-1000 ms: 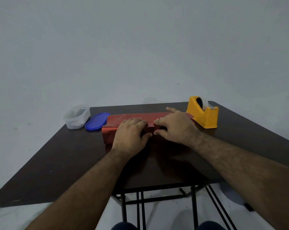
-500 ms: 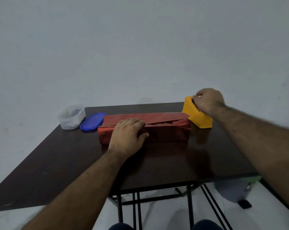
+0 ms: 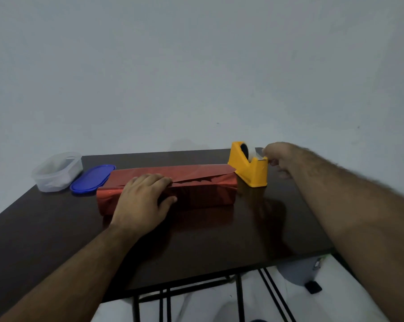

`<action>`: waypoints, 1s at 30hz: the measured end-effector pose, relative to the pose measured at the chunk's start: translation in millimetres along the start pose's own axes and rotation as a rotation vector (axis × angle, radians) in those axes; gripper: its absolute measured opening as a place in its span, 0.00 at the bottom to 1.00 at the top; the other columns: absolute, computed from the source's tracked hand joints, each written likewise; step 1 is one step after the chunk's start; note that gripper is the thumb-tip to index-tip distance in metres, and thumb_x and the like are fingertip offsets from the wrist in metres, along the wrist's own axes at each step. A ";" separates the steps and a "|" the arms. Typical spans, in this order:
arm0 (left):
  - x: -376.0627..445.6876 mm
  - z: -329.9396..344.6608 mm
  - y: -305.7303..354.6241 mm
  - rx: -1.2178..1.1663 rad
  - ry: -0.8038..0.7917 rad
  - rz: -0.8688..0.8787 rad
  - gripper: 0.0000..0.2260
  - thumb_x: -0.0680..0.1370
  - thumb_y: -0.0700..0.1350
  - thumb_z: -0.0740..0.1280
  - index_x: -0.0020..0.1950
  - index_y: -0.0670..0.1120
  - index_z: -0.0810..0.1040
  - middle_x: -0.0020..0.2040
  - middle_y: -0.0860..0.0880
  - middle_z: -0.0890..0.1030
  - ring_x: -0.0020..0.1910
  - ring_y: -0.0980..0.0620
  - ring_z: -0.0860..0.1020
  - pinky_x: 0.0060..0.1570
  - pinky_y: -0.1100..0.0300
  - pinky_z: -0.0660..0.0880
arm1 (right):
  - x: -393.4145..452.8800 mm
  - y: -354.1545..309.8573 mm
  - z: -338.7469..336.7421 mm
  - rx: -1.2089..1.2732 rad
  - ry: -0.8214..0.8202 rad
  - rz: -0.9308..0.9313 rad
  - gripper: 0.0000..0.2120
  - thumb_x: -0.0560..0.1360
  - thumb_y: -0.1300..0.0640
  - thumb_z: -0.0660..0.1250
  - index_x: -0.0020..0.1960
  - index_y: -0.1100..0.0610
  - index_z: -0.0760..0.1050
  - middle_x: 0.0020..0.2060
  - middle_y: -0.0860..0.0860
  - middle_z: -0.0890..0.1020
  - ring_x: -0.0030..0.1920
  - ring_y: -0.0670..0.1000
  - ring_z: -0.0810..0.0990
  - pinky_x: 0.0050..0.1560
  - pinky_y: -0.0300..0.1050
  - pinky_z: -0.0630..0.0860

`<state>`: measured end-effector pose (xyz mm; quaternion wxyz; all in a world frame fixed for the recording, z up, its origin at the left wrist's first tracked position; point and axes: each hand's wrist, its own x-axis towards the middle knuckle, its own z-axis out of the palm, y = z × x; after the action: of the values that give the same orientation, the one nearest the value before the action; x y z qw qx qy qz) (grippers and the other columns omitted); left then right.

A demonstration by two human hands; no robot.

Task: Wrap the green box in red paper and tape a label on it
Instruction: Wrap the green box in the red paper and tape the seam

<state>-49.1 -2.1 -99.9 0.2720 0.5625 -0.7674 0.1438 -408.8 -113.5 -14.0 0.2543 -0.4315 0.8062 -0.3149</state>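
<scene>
One wrapped box (image 3: 196,194), one tape dispenser (image 3: 249,168), two hands

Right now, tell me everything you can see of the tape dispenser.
The tape dispenser is yellow, plastic-looking and wedge-shaped, with a dark tape roll in its raised back. It stands upright on the dark table, just right of the red-wrapped box. The right hand pinches a pale strip of tape at its cutter end.

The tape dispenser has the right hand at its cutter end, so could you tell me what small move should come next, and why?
Probably tear the strip off against the cutter. The right hand pinches tape at the yellow tape dispenser, while the left hand presses the red paper down; its top flap lies loose and untaped.
</scene>
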 end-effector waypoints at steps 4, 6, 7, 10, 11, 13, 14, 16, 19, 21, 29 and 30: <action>2.0 -0.3 3.0 -0.002 -0.007 -0.001 0.24 0.80 0.60 0.70 0.73 0.52 0.78 0.70 0.52 0.80 0.71 0.50 0.75 0.74 0.45 0.67 | 15.6 -1.7 -3.7 0.168 -0.049 0.131 0.11 0.78 0.51 0.71 0.40 0.52 0.75 0.34 0.49 0.73 0.33 0.49 0.72 0.41 0.47 0.76; 2.4 -0.9 3.7 -0.002 -0.007 -0.004 0.24 0.80 0.60 0.70 0.74 0.52 0.77 0.70 0.52 0.80 0.71 0.49 0.75 0.74 0.45 0.67 | 16.6 -6.3 -4.0 0.175 -0.089 0.161 0.12 0.78 0.51 0.72 0.40 0.52 0.73 0.31 0.48 0.72 0.32 0.48 0.70 0.39 0.44 0.76; 2.8 -1.5 4.1 -0.003 -0.006 -0.005 0.24 0.80 0.60 0.70 0.74 0.52 0.77 0.70 0.51 0.80 0.71 0.49 0.75 0.74 0.45 0.67 | 16.6 -9.1 -3.1 0.158 -0.126 0.170 0.09 0.79 0.51 0.72 0.43 0.53 0.76 0.33 0.48 0.74 0.34 0.48 0.73 0.39 0.44 0.76; 3.2 -2.3 4.9 0.001 0.000 -0.004 0.24 0.80 0.60 0.70 0.74 0.52 0.77 0.70 0.52 0.80 0.71 0.49 0.75 0.74 0.46 0.66 | 20.2 -13.8 -0.9 0.141 -0.182 0.173 0.06 0.80 0.57 0.72 0.55 0.56 0.81 0.48 0.50 0.77 0.45 0.49 0.76 0.35 0.49 0.80; 3.3 -2.5 5.1 0.001 -0.001 -0.001 0.24 0.80 0.60 0.70 0.74 0.52 0.78 0.70 0.52 0.80 0.71 0.50 0.75 0.74 0.46 0.66 | 20.7 -15.7 0.4 0.161 -0.180 0.168 0.05 0.80 0.60 0.71 0.55 0.57 0.81 0.53 0.50 0.76 0.47 0.50 0.76 0.34 0.51 0.81; 3.2 -2.6 5.5 0.003 -0.002 0.005 0.24 0.80 0.60 0.69 0.73 0.52 0.78 0.70 0.52 0.80 0.71 0.49 0.75 0.74 0.46 0.67 | 19.3 -19.5 1.8 0.223 -0.182 0.163 0.03 0.80 0.64 0.70 0.53 0.59 0.78 0.60 0.51 0.74 0.56 0.53 0.75 0.37 0.54 0.84; 3.1 -3.2 5.7 0.004 -0.004 0.006 0.24 0.80 0.60 0.70 0.73 0.52 0.78 0.70 0.52 0.80 0.71 0.49 0.75 0.74 0.46 0.67 | 18.2 -21.0 2.4 0.260 -0.188 0.164 0.03 0.81 0.65 0.69 0.54 0.60 0.77 0.62 0.52 0.72 0.61 0.55 0.75 0.42 0.57 0.85; 2.7 -4.0 6.1 0.006 -0.001 0.007 0.24 0.80 0.59 0.70 0.73 0.51 0.78 0.69 0.51 0.81 0.70 0.49 0.76 0.73 0.45 0.68 | 19.8 -23.2 2.9 0.307 -0.198 0.170 0.09 0.83 0.64 0.67 0.63 0.61 0.76 0.64 0.53 0.69 0.67 0.57 0.72 0.50 0.63 0.85; 2.5 -4.7 7.0 0.010 0.003 0.009 0.24 0.80 0.59 0.71 0.72 0.50 0.79 0.68 0.51 0.81 0.70 0.48 0.76 0.73 0.44 0.69 | 22.5 -23.3 3.3 0.398 -0.218 0.180 0.21 0.83 0.66 0.65 0.75 0.60 0.71 0.78 0.54 0.67 0.76 0.61 0.68 0.38 0.70 0.84; 3.0 -5.2 7.9 0.012 -0.002 0.009 0.24 0.80 0.59 0.71 0.73 0.50 0.78 0.69 0.50 0.81 0.70 0.48 0.76 0.73 0.44 0.68 | 16.9 -19.9 1.4 0.502 -0.238 0.184 0.21 0.84 0.66 0.63 0.77 0.61 0.70 0.81 0.55 0.65 0.81 0.63 0.63 0.48 0.74 0.82; 2.1 -3.1 7.1 0.029 0.010 0.016 0.23 0.79 0.57 0.72 0.71 0.48 0.80 0.68 0.48 0.82 0.69 0.45 0.78 0.72 0.43 0.69 | -2.1 4.6 7.0 0.919 -0.253 0.163 0.05 0.82 0.71 0.62 0.55 0.66 0.75 0.75 0.54 0.71 0.77 0.58 0.66 0.73 0.78 0.62; 1.9 -2.9 6.8 0.030 0.013 0.017 0.23 0.79 0.57 0.72 0.71 0.48 0.80 0.67 0.48 0.82 0.68 0.45 0.78 0.71 0.43 0.69 | -0.4 8.4 7.9 0.951 -0.248 0.155 0.05 0.81 0.71 0.62 0.53 0.65 0.76 0.72 0.55 0.72 0.74 0.58 0.68 0.74 0.78 0.62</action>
<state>-55.2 0.2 -95.9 0.2673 0.5591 -0.7681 0.1610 -407.7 -111.8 -25.3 0.5396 -0.2407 0.5667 -0.5742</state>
